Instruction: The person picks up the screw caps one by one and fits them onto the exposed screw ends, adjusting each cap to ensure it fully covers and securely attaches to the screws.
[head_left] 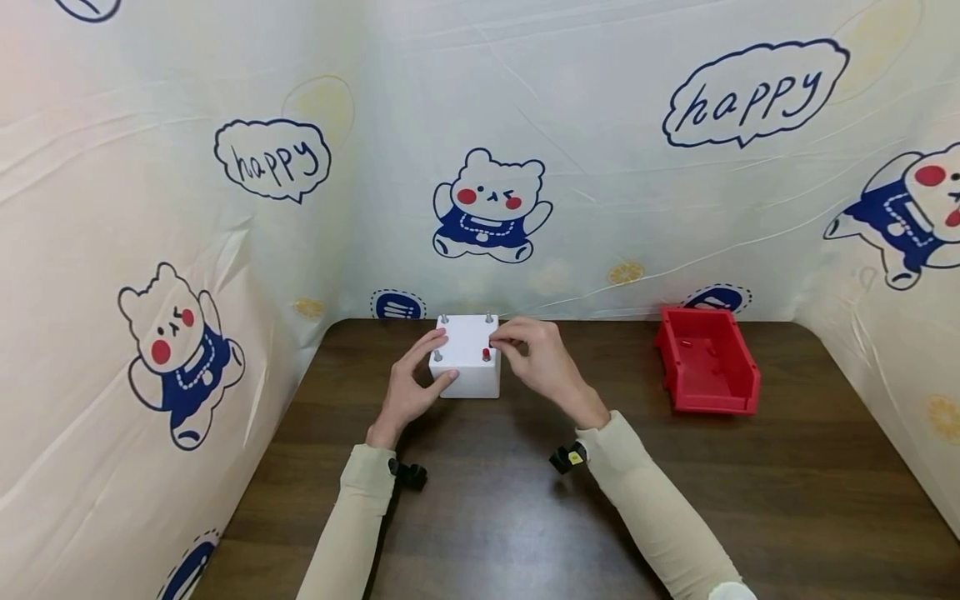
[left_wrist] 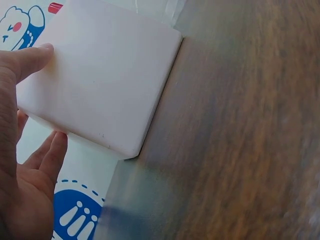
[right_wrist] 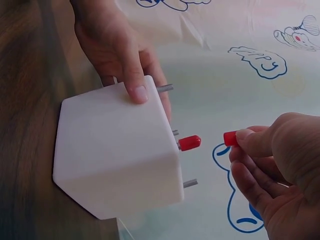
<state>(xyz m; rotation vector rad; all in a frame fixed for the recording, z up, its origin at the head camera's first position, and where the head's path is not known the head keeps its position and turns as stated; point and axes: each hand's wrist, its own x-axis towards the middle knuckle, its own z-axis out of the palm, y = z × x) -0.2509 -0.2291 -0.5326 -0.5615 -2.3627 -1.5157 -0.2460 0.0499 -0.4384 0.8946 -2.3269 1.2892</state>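
Observation:
A white box (head_left: pixel 468 384) sits near the table's far edge, with metal studs (right_wrist: pixel 190 183) standing up from its top corners. Over the near right stud is a red cap (right_wrist: pixel 190 143). My left hand (head_left: pixel 408 390) grips the box from the left, thumb on the front face and fingers along the left side. At the box's right side, my right hand (head_left: pixel 542 357) pinches a second small red cap (right_wrist: pixel 230 138) between thumb and fingertips. In the right wrist view, this cap is apart from the studs, level with the capped one.
To the right on the wooden table (head_left: pixel 480 517) stands an open red bin (head_left: pixel 712 402), with small red pieces (head_left: pixel 687 342) inside. A white printed cloth (head_left: pixel 600 208) hangs behind the table and along both sides.

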